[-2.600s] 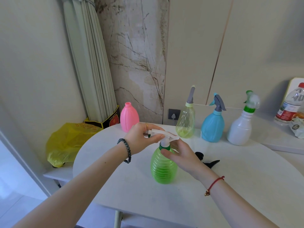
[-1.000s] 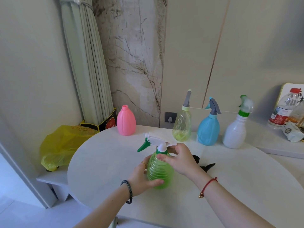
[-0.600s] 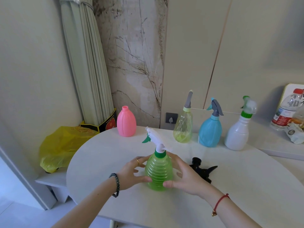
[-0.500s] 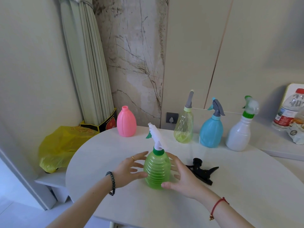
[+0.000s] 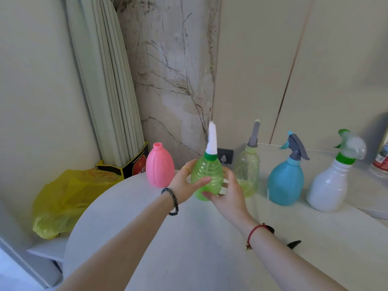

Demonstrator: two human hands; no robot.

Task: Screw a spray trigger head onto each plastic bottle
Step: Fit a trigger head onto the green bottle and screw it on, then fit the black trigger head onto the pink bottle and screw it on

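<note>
A ribbed green bottle (image 5: pixel 207 175) with a white trigger head (image 5: pixel 212 139) on a green collar sits between both hands at the back of the round table. My left hand (image 5: pixel 185 182) wraps its left side, my right hand (image 5: pixel 227 196) its right and lower side. A pink bottle (image 5: pixel 160 165) with an open neck and no head stands just left of it. To the right stand a pale yellow-green bottle (image 5: pixel 247 171), a blue bottle (image 5: pixel 286 181) and a white bottle (image 5: pixel 329 185), each with a trigger head. A black trigger head (image 5: pixel 292 243) lies behind my right wrist, mostly hidden.
The white round table (image 5: pixel 189 238) meets a ledge (image 5: pixel 373 213) at the right. A yellow plastic bag (image 5: pixel 65 196) lies on a low shelf left of the table, beside a black-and-yellow box (image 5: pixel 128 169) holding folded panels. A labelled water bottle (image 5: pixel 381 158) is at the right edge.
Both hands have carried the green bottle from the middle of the table back toward the row, between the pink and yellow-green bottles. The black trigger head stayed where it was.
</note>
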